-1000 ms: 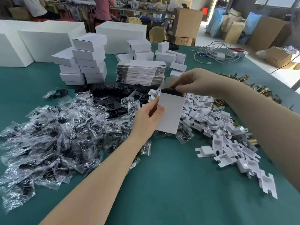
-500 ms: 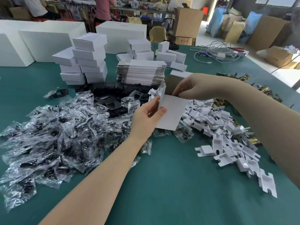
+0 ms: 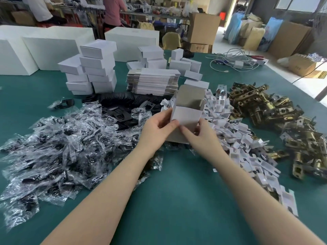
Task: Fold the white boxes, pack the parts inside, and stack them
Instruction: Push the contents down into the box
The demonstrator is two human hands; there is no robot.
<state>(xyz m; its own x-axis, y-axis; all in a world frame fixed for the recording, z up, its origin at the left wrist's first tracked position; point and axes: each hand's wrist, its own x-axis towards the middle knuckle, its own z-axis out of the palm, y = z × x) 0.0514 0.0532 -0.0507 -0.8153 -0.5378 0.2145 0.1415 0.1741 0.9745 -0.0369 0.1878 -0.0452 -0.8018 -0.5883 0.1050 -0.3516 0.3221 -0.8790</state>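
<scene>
Both hands hold a small white box [image 3: 187, 114] above the middle of the green table [image 3: 177, 200]. Its top is open and the grey inner face of the lid flap stands up behind. My left hand [image 3: 157, 129] grips its left side and my right hand [image 3: 200, 132] pinches its lower right edge. Flat unfolded box blanks [image 3: 153, 82] lie stacked behind it. Folded white boxes [image 3: 92, 69] stand stacked at the back left. Bagged black parts [image 3: 58, 151] spread to the left, white card inserts [image 3: 237, 138] to the right, brass latches [image 3: 286, 124] at the far right.
Loose black plates [image 3: 123, 106] lie behind the bags. More small white boxes [image 3: 177, 62] and large white cartons [image 3: 47, 50] stand at the back. Cables [image 3: 233, 62] lie at the back right. People stand beyond the table.
My right hand has come down from the box's top to its lower right edge. The box now stands opened up with its lid flap raised, and the view has shifted to show the brass latches.
</scene>
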